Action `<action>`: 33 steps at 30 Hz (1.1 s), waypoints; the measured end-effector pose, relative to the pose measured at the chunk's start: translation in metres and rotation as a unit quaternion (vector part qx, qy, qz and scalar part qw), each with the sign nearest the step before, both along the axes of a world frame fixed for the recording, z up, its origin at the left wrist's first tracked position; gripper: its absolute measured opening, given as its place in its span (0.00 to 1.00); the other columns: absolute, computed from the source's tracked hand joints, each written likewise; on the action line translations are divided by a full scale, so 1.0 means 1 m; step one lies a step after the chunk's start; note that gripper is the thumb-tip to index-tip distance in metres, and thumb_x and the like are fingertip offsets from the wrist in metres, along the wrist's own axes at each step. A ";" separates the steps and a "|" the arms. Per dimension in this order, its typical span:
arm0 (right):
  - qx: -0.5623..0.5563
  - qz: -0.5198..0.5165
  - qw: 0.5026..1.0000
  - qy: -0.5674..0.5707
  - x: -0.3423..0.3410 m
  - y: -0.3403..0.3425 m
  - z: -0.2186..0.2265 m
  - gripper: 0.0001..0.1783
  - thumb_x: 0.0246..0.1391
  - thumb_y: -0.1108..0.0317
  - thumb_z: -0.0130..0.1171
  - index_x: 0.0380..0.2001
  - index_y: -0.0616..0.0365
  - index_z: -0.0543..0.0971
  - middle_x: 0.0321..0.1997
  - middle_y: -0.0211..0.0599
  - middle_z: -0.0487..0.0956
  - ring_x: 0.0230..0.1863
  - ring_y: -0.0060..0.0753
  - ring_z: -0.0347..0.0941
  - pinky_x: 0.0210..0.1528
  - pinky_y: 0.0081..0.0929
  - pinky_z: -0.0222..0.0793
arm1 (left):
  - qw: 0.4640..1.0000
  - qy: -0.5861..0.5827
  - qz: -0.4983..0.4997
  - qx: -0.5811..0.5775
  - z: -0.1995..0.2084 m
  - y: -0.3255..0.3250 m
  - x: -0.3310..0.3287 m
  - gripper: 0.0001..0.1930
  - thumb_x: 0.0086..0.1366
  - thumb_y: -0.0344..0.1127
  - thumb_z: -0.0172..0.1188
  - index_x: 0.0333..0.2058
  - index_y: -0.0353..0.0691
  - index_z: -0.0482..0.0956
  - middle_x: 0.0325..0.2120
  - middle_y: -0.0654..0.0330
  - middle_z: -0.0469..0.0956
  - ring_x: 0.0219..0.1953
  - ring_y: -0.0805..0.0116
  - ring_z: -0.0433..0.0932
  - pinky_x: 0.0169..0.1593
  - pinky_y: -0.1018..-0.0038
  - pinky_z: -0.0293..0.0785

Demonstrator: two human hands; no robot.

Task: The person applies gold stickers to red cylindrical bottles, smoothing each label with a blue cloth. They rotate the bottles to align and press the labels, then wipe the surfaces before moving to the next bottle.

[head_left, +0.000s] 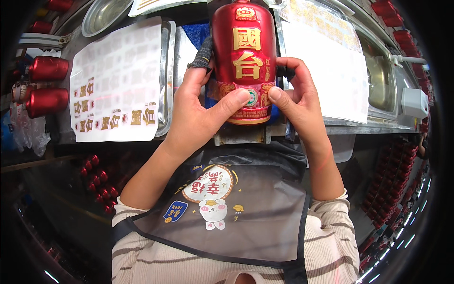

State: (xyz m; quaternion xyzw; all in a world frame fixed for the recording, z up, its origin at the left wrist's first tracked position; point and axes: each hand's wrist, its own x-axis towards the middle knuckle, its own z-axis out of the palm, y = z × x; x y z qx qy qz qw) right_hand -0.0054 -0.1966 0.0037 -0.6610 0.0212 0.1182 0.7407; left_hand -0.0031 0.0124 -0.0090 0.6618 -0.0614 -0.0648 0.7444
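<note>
A glossy red bottle (243,45) with raised gold characters stands or leans between my hands at the table's front edge. Around its lower part runs a red and gold label band (253,97) with a round green and white mark. My left hand (201,104) grips the bottle's left side, its thumb pressed on the band; a dark cover wraps one finger. From the other side my right hand (305,102) holds the bottle, with its thumb on the band and a dark cover on a fingertip. Fingers behind the bottle are partly hidden.
To the left lies a white sheet (113,71) with several gold decals; a second sheet (326,71) covers a tray on the right. Red bottles (47,102) lie at the far left. A metal bowl (105,18), blue cloth (195,34), metal basin (382,85) and white container (414,103) are nearby.
</note>
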 end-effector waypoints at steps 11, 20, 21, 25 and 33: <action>-0.085 -0.017 0.996 -0.014 -0.010 0.013 0.014 0.33 0.56 0.65 0.69 0.59 0.65 0.65 0.53 0.43 0.75 0.31 0.15 0.76 0.32 0.13 0.72 | 1.000 0.001 0.002 -0.009 -0.001 0.002 -0.002 0.33 0.60 0.39 0.73 0.57 0.30 0.68 0.52 0.54 0.75 0.53 0.68 0.74 0.57 0.70 0.70; -0.094 -0.031 0.995 0.011 -0.007 0.013 0.019 0.30 0.58 0.65 0.65 0.59 0.65 0.65 0.55 0.45 0.74 0.31 0.14 0.75 0.30 0.13 0.70 | 0.987 0.072 0.042 -0.137 0.007 -0.002 -0.003 0.28 0.63 0.38 0.69 0.56 0.32 0.71 0.49 0.53 0.74 0.54 0.68 0.73 0.58 0.70 0.69; -0.097 -0.030 0.995 0.009 -0.006 0.014 0.017 0.30 0.58 0.65 0.65 0.58 0.65 0.65 0.56 0.46 0.73 0.32 0.15 0.76 0.30 0.13 0.71 | 0.984 0.082 0.039 -0.152 0.007 -0.003 -0.004 0.27 0.63 0.38 0.68 0.56 0.32 0.71 0.49 0.53 0.74 0.53 0.67 0.73 0.58 0.70 0.69; -0.111 -0.032 0.993 -0.018 -0.007 0.018 0.015 0.29 0.58 0.65 0.65 0.57 0.66 0.65 0.56 0.48 0.73 0.34 0.18 0.77 0.31 0.14 0.72 | 0.995 0.037 0.041 -0.078 -0.004 -0.003 -0.005 0.24 0.63 0.40 0.68 0.52 0.33 0.74 0.47 0.52 0.76 0.50 0.65 0.73 0.57 0.68 0.68; -0.148 -0.027 0.988 -0.025 -0.004 0.024 0.021 0.31 0.55 0.64 0.68 0.54 0.67 0.65 0.54 0.48 0.74 0.34 0.19 0.77 0.29 0.14 0.72 | 0.995 -0.045 0.059 0.067 -0.010 -0.004 -0.003 0.21 0.58 0.45 0.71 0.42 0.36 0.78 0.39 0.52 0.80 0.45 0.57 0.73 0.55 0.62 0.64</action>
